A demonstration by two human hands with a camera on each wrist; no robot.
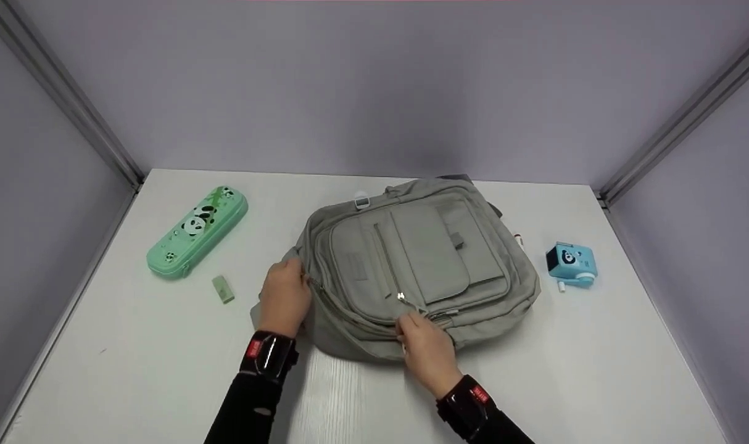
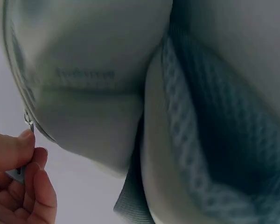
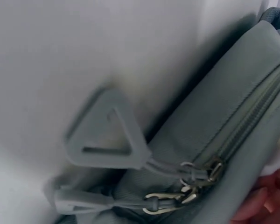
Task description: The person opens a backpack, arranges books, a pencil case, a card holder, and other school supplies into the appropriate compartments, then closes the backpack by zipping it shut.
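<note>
A grey-green backpack [image 1: 430,253] lies front side up in the middle of the table. At its left side is my left hand [image 1: 285,299]. In the left wrist view, its thumb and fingers pinch a grey zipper pull [image 2: 16,174] hanging from a metal slider [image 2: 28,117]. My right hand [image 1: 428,353] grips the backpack's near edge with curled fingers, partly hidden behind the fabric in the right wrist view. Close to them, a triangular zipper pull [image 3: 107,135] and a second pull [image 3: 81,199] dangle from the metal sliders of a zipper.
A green panda pencil case [image 1: 197,231] and a small green eraser [image 1: 223,289] lie to the left. On the right stands a blue panda pencil sharpener [image 1: 572,262] with a crank. A white, pen-like tip [image 1: 519,240] shows beside the backpack. Grey panels border the white table.
</note>
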